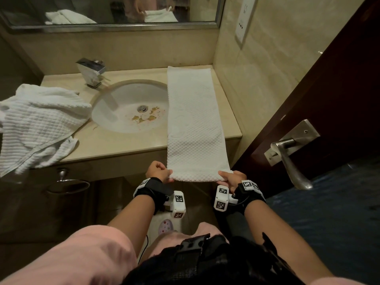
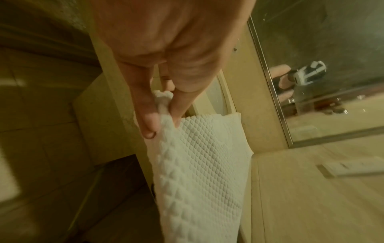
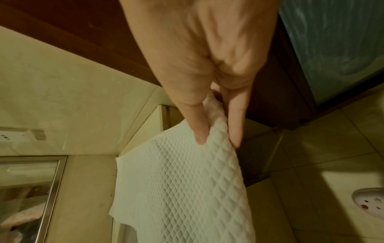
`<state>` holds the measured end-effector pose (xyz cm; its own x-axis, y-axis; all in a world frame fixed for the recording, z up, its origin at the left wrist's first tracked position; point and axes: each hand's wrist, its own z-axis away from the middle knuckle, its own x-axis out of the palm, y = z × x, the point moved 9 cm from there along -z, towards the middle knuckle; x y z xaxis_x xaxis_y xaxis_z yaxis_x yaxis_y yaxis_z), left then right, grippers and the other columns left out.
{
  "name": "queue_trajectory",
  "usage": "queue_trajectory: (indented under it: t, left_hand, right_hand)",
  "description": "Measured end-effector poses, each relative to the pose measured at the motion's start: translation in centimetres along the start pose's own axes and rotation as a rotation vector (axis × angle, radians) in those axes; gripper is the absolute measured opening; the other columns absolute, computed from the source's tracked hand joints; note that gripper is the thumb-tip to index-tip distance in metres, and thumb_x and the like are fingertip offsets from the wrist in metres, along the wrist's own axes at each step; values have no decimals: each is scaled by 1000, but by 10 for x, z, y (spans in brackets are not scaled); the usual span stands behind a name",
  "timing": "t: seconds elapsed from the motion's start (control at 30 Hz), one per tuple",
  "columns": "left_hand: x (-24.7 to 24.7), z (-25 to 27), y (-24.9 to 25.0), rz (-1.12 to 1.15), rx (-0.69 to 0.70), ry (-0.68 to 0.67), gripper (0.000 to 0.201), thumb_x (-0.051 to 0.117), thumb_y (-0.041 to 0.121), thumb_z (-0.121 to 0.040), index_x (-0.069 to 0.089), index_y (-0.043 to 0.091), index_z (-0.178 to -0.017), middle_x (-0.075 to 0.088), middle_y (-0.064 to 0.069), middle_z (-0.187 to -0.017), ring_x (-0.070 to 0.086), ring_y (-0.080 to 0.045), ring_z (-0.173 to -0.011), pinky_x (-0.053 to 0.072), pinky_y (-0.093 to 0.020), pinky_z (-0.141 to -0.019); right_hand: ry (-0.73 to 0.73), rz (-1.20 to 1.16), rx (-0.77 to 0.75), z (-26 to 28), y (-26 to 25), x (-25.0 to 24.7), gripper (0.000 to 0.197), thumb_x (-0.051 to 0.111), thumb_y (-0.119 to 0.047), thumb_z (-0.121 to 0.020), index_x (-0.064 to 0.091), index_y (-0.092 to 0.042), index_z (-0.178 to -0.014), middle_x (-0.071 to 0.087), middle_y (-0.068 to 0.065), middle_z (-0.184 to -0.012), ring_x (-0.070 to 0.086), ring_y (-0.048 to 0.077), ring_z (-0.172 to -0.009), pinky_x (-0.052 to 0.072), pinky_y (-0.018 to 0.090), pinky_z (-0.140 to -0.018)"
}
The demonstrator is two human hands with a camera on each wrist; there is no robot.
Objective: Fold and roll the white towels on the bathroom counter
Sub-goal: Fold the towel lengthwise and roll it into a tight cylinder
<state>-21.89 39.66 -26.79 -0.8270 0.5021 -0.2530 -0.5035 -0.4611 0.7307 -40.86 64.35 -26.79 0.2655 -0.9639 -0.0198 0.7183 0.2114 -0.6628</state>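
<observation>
Left hand and right hand each pinched a near corner of the folded towel, which lay along the counter right of the sink, near end overhanging: rolling looked next, calling for an even, tight first turn.

text: none legible | wrist tags: coded squares only (no lettering)

Stained sink, chrome faucet, wall mirror, dark door's lever handle.
</observation>
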Motion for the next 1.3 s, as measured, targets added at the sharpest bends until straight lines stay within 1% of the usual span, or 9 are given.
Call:
queue_trajectory:
  t: [0.23, 0.37, 0.43, 0.57, 0.63, 0.77, 0.97, 1.1, 1.3]
  left_hand:
    - [9, -3, 15, -264, 106, -128, 23, 68, -6, -79, 58, 13, -71, 60, -7, -86, 59, -19, -72, 60, -36, -59]
    - [14, -5, 20, -444, 184, -190, 16, 67, 4, -80, 62, 17, -72, 68, -4, -80, 66, -19, -75, 58, -36, -79]
    - [20, -2, 24, -602, 258, -272, 9, 73, 17, -78, 64, 19, -76, 68, 3, -77, 65, -11, -74, 56, -29, -80]
    - [35, 7, 29, -995, 426, -395, 29, 76, 49, -71, 64, 26, -84, 63, 12, -88, 59, -7, -86, 50, -25, -75]
    - [49, 13, 32, -1089, 506, -424, 38, 75, 55, -69, 63, 26, -90, 62, 11, -93, 59, -10, -91, 50, -27, -79]
    - [85, 36, 41, -1212, 792, -361, 51, 74, 50, -72, 55, 19, -109, 54, -1, -112, 51, -20, -103, 44, -32, -87]
    - [121, 66, 42, -1209, 1056, -270, 49, 69, 26, -81, 46, 10, -121, 48, -8, -122, 48, -25, -107, 43, -34, -91]
    - [126, 66, 42, -1203, 1048, -246, 30, 51, 3, -88, 51, 8, -118, 53, -12, -116, 48, -27, -106, 44, -34, -86]
    - [142, 66, 35, -1353, 1072, -313, 46, 52, -3, -82, 43, 5, -126, 47, -12, -124, 43, -28, -112, 37, -34, -97]
  right_hand:
    - [55, 17, -39, 1, -11, 1, 44, 63, 13, -81, 40, -7, -112, 44, 23, -128, 59, 40, -95, 58, 37, -49]
    - [57, 61, 14, -1, -13, 6, 52, 62, 14, -82, 40, -3, -126, 46, 25, -128, 60, 44, -101, 55, 32, -41]
    - [40, 84, 37, -1, -15, 8, 50, 62, 12, -83, 41, 1, -127, 50, 26, -124, 63, 43, -96, 53, 29, -38]
    - [-55, 192, 109, -2, -14, 10, 32, 59, 4, -89, 52, 13, -119, 64, 23, -100, 67, 24, -50, 48, 22, -35]
    - [-81, 188, 145, -4, -11, 10, 36, 58, 2, -90, 50, 10, -124, 63, 22, -104, 68, 26, -64, 52, 26, -38]
    - [-133, 161, 192, 6, -9, 15, 31, 51, -4, -96, 46, 5, -125, 57, 12, -109, 62, 21, -75, 54, 26, -43]
    - [-219, 150, 180, 11, -14, 20, 11, 42, -11, -100, 49, -8, -92, 64, -5, -46, 64, 7, -44, 55, 20, -48]
    - [-215, 127, 153, 8, -18, 17, 14, 43, -11, -99, 48, -11, -86, 63, -8, -45, 65, 5, -46, 56, 20, -51]
    - [-90, 17, 252, -7, -6, 11, 16, 49, 3, -91, 56, 5, -104, 63, 14, -63, 61, 18, -39, 49, 24, -39]
